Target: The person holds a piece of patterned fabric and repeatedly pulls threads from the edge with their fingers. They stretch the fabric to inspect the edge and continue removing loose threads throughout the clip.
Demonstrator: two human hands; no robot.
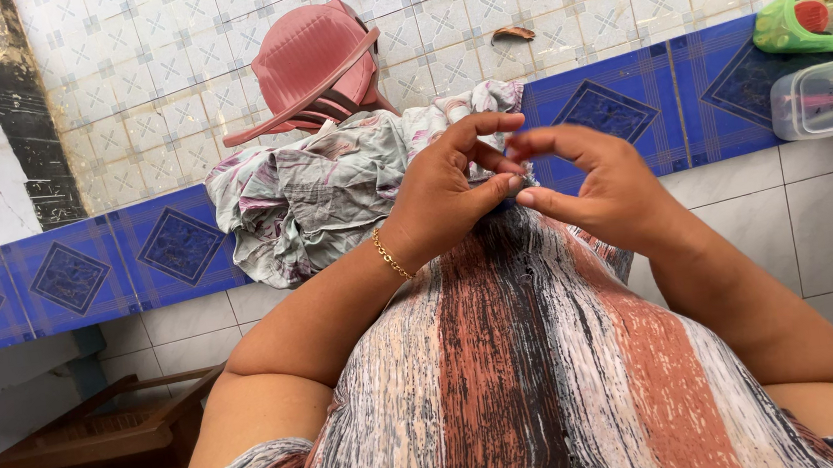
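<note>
1. The left hand (pixel 443 196) has its thumb and forefinger pinched nearly closed, tips meeting at the middle of the view; whatever sits between them is too small to make out. Its other fingers arch loosely above.
2. The right hand (pixel 603 183) mirrors it: forefinger and thumb drawn close together, the forefinger tip touching the left thumb, the remaining fingers half curled and spread above. I cannot tell whether it has hold of anything.
3. Both hands meet just above the near edge of a crumpled floral cloth (pixel 322 187), grey-green with pink flowers, which lies heaped on the ledge just left of and beyond the fingers. The left hand's raised fingers overlap the cloth's right end in the view.
4. A gold chain bracelet (pixel 390 256) circles the left wrist.
5. Below the hands spreads the person's striped garment (pixel 519 376), in rust, black and cream bands.
6. The cloth rests on a blue patterned tile ledge (pixel 118 260) that runs across the scene, rising to the right.
7. Beyond it, a pink plastic chair (pixel 312 67) lies tipped on pale patterned floor tiles (pixel 162 76).
8. At far right sit a clear plastic box (pixel 820 100) and a green plastic container (pixel 819 13).
9. A wooden stool (pixel 102 432) stands near left.
</note>
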